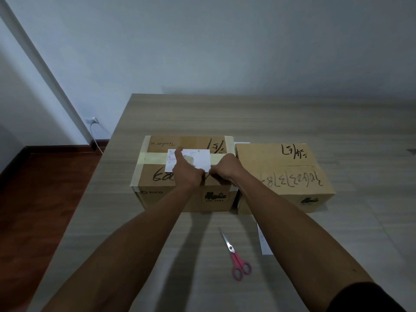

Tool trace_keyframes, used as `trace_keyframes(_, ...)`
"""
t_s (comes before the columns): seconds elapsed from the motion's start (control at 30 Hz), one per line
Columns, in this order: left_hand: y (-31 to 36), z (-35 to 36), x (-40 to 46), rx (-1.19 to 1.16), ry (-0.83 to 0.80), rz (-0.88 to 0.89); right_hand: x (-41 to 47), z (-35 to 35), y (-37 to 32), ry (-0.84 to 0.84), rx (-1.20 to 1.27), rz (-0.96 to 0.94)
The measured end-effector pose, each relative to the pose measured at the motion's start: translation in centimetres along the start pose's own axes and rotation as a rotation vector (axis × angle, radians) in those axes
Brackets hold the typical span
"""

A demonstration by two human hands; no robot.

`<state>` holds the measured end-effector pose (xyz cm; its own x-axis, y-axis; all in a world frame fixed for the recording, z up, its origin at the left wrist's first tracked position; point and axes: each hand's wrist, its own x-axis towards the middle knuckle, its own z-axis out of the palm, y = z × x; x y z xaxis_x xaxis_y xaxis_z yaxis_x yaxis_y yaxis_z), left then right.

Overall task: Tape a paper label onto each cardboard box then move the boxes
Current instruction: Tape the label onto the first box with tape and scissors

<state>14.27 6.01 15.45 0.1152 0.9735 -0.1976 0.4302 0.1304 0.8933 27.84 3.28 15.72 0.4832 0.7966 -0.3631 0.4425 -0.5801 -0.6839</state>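
Two cardboard boxes stand side by side on the table. The left box [157, 174] carries a white paper label [198, 158] on its taped top. My left hand [185, 170] lies on the label, index finger stretched out and pressing near its far left corner. My right hand [225, 168] is curled at the label's near right corner, fingers closed against the box top; whether it pinches tape is hidden. The right box [283, 174] has black handwriting on top and no label in sight.
Pink-handled scissors [236, 255] lie on the wooden table [337, 122] in front of the boxes. A second paper sheet [263, 242] lies partly under my right forearm. The table's left edge drops to a dark wood floor [33, 210]; a wall stands behind.
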Motion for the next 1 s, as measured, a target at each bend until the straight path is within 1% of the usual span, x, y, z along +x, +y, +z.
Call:
trace_keyframes(0.27,0.1,0.2,-0.2,0.012,0.015,0.001,-0.2,0.2,-0.5,0.025,-0.039,0.020)
trace_keyframes(0.47,0.5,0.1,-0.2,0.009,0.022,-0.055,-0.1,0.0,-0.6,0.030,-0.053,0.062)
trace_keyframes(0.6,0.5,-0.2,-0.2,0.022,0.058,-0.055,0.6,-0.5,-0.4,-0.020,0.038,0.122)
trace_keyframes(0.67,0.5,-0.2,-0.3,0.019,0.073,-0.046,0.5,-0.4,-0.4,-0.016,0.046,0.119)
trace_keyframes(0.77,0.5,-0.1,-0.6,0.029,0.093,-0.031,-0.1,-0.4,-0.3,0.038,-0.045,0.074)
trace_keyframes(0.83,0.4,-0.1,-0.8,0.032,0.118,-0.016,-0.1,-0.4,-0.2,0.047,-0.074,0.084)
trace_keyframes(0.93,0.3,-0.2,-1.3,0.018,0.142,0.003,0.2,-0.7,0.2,0.007,0.084,0.153)
trace_keyframes(1.0,0.4,-0.2,-1.6,0.002,0.152,0.009,0.0,-1.1,0.3,-0.002,0.144,0.168)
